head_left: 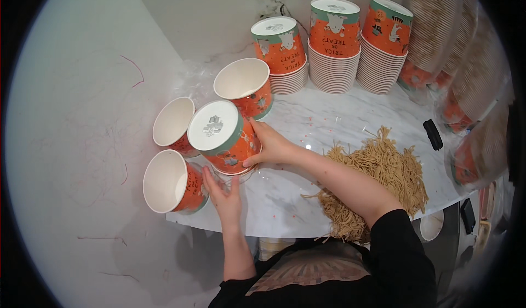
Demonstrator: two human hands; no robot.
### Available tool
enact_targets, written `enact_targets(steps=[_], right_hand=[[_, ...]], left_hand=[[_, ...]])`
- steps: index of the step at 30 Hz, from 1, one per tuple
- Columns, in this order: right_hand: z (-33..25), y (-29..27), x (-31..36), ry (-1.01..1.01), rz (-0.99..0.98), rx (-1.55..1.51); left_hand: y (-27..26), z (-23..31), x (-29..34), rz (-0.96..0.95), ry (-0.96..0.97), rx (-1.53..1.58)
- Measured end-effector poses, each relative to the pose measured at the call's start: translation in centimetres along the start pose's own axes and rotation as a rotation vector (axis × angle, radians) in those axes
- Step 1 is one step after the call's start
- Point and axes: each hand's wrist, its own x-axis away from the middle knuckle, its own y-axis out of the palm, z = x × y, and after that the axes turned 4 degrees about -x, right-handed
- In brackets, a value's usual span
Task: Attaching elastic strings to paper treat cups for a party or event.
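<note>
Orange-and-green round paper tub [233, 149]: bottom up, white printed base facing the camera, tilted, over left part of white marbled worktop [290, 195]; can't tell if resting on it.
Right hand [268, 143]: gripping that tub from its right side, thumb near the lower edge, fingers higher on the wall.
Left hand [222, 195]: open, thumb apart from fingers, nothing grasped; fingertips just beside tub's lower edge, contact unclear.
Thin strands: pale, looped, by tub's lower edge, between the hands.
Open tubs: three matching orange-and-green paper ones, white insides showing; one behind the held tub [249, 89], one to its left [178, 127], one nearer the person [175, 182], just beside left hand.
Back row: three upside-down nested stacks of matching tubs, left [279, 47], middle [335, 39], right [386, 31].
Fibre heap: tan, stringy [383, 168], partly under right forearm.
Small black oblong item [433, 135]: right of heap.
Right edge: more tub stacks in clear plastic wrap [466, 102].
</note>
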Motion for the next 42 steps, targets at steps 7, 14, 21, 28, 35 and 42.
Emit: enact_targets(steps=[7,14,21,28,35,42], right_hand=[[-4.6,-4.9,-0.9,0.044,0.161,0.177],[-2.0,-6.0,-1.3,-0.150,0.377,0.610],[-7.0,-11.5,0.7,0.047,0.362,0.780],[-11.2,-15.8,5.9,0.214,-0.064,0.874],[-13.4,-19.1,9.3,0.087,0.165,0.766],[-14.8,-19.6,10.1,0.093,0.157,0.734]], left_hand=[[0.9,3.3,1.3,0.038,0.130,-0.295],[2.4,5.1,3.3,-0.115,0.184,-0.119],[2.9,4.5,0.9,-0.177,0.230,-0.184],[3.4,4.4,-2.1,-0.234,0.212,-0.377],[7.4,13.6,5.0,-0.633,0.391,-0.132],[14.7,12.7,7.1,-0.686,0.569,-0.161]])
